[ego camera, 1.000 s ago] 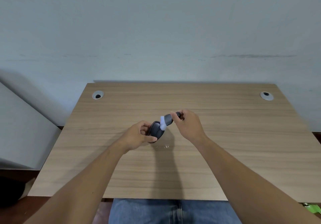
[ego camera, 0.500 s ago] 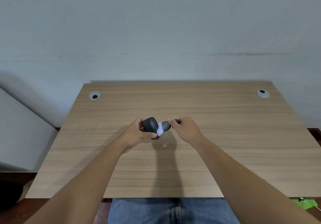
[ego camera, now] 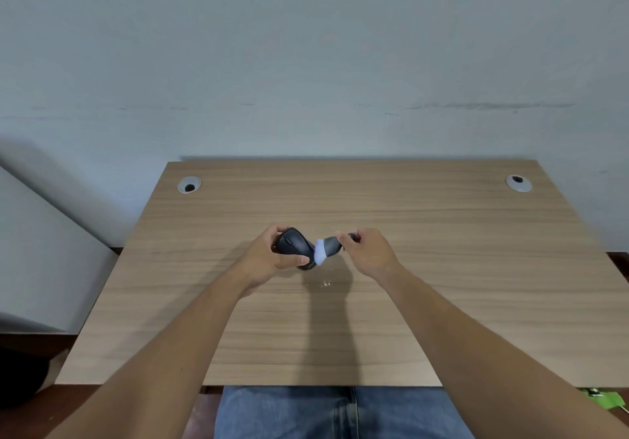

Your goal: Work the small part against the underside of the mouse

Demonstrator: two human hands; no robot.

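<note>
My left hand (ego camera: 269,261) grips a black computer mouse (ego camera: 293,247) just above the middle of the wooden desk (ego camera: 442,268), its top and scroll wheel turned up toward me. My right hand (ego camera: 369,251) pinches the handle of a small grey brush with a white tip (ego camera: 325,249). The white tip touches the mouse's right end. A few small shiny specks (ego camera: 325,283) lie on the desk just below the two hands.
Two round grey cable grommets sit in the desk's far corners, one at the left (ego camera: 189,185) and one at the right (ego camera: 518,183). A pale wall (ego camera: 306,64) rises behind the desk. My blue jeans (ego camera: 340,411) show under the near edge. A green item (ego camera: 600,397) lies on the floor at right.
My left hand has turned the mouse so its top faces up and shifted it left. The brush tip has moved from the mouse's upper edge down to its right end.
</note>
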